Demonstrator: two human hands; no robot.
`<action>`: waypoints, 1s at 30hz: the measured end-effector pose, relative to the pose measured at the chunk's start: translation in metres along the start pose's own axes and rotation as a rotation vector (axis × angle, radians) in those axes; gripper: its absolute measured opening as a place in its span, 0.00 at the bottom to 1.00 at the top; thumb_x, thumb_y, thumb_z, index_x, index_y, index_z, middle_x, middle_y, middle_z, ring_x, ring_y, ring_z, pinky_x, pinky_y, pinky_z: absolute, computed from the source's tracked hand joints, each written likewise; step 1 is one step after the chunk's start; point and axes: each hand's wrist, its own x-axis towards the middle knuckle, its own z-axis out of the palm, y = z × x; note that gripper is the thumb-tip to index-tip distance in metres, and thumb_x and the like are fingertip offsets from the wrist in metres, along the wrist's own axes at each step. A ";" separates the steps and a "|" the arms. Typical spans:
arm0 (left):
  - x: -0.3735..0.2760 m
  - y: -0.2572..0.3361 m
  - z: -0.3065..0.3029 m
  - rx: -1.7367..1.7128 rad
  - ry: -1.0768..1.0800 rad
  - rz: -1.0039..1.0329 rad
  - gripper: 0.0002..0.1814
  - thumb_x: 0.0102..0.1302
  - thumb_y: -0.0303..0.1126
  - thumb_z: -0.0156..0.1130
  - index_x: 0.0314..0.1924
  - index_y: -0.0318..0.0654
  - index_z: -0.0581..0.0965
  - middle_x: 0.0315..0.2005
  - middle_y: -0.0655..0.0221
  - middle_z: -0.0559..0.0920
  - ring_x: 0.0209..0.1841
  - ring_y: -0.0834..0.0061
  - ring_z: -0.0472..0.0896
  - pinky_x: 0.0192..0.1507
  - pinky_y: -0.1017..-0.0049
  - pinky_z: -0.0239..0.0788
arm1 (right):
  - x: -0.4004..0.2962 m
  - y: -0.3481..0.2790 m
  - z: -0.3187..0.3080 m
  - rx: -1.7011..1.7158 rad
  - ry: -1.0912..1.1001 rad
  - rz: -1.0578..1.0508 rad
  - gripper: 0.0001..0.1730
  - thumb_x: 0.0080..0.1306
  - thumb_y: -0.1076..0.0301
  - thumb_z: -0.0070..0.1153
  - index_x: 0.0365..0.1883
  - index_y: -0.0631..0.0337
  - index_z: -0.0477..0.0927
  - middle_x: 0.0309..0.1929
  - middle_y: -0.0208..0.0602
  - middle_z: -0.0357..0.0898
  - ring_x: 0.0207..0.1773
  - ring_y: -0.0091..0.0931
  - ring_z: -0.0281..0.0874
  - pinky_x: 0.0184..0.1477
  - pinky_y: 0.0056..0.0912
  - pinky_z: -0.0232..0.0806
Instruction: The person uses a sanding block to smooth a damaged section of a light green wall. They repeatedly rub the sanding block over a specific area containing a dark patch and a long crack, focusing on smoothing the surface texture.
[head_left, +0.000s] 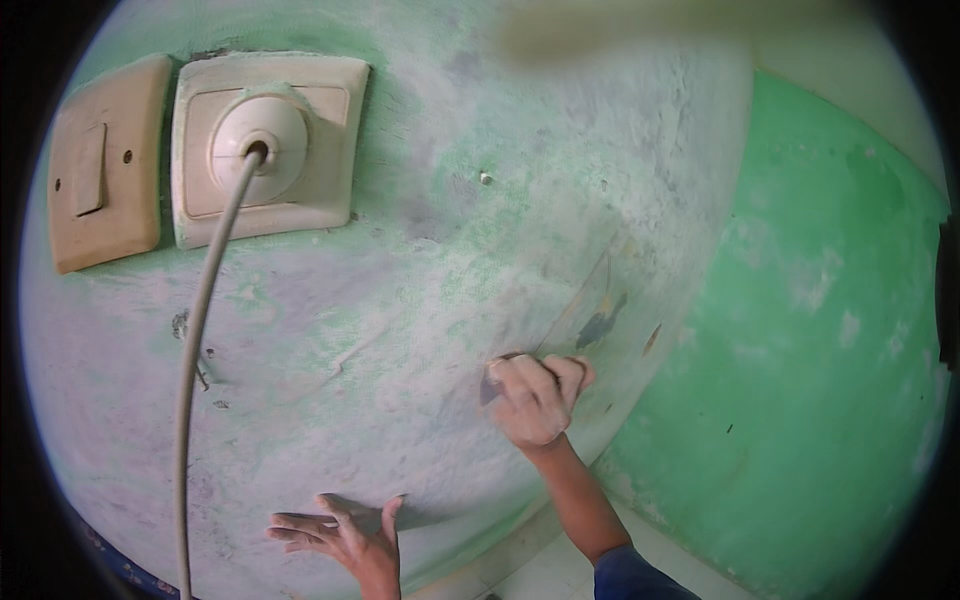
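Before me is a green wall (420, 315) with whitish, dusty patches. My right hand (531, 397), coated in pale dust, presses a dark, thin sheet (489, 390) to the wall; it looks like sandpaper, mostly hidden under the curled fingers. Just above that hand lie a thin crack and a grey bare patch (600, 324). Lower left, my left hand (352, 536) has its fingers spread near or against the wall, holding nothing. Its fingertips are dusty too.
A white plug (259, 146) with a grey cable (196, 322) sits in a wall socket (330, 165), beside a light switch (112, 172). A nail (201, 375) sticks out near the cable. An adjoining green wall (795, 360) and tiled floor (540, 570) lie right and below.
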 end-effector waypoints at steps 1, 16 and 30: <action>0.000 0.000 0.000 0.002 0.000 -0.003 0.66 0.47 0.67 0.71 0.78 0.58 0.41 0.71 0.31 0.27 0.71 0.26 0.22 0.58 0.20 0.23 | 0.003 -0.005 0.003 0.017 0.010 -0.018 0.16 0.47 0.80 0.57 0.34 0.53 0.83 0.40 0.23 0.76 0.41 0.31 0.66 0.48 0.42 0.55; 0.004 -0.001 0.003 0.043 0.043 0.009 0.63 0.50 0.72 0.64 0.78 0.57 0.43 0.72 0.32 0.29 0.73 0.28 0.24 0.58 0.20 0.25 | -0.003 0.003 0.004 0.028 -0.017 0.015 0.15 0.48 0.72 0.57 0.37 0.53 0.84 0.41 0.26 0.77 0.41 0.32 0.66 0.48 0.42 0.56; 0.004 0.002 0.001 0.013 0.030 -0.008 0.64 0.50 0.71 0.66 0.78 0.57 0.43 0.72 0.32 0.28 0.72 0.27 0.24 0.58 0.20 0.25 | 0.002 -0.005 0.004 0.038 0.024 0.071 0.17 0.46 0.79 0.55 0.35 0.56 0.84 0.39 0.26 0.77 0.40 0.32 0.66 0.45 0.40 0.56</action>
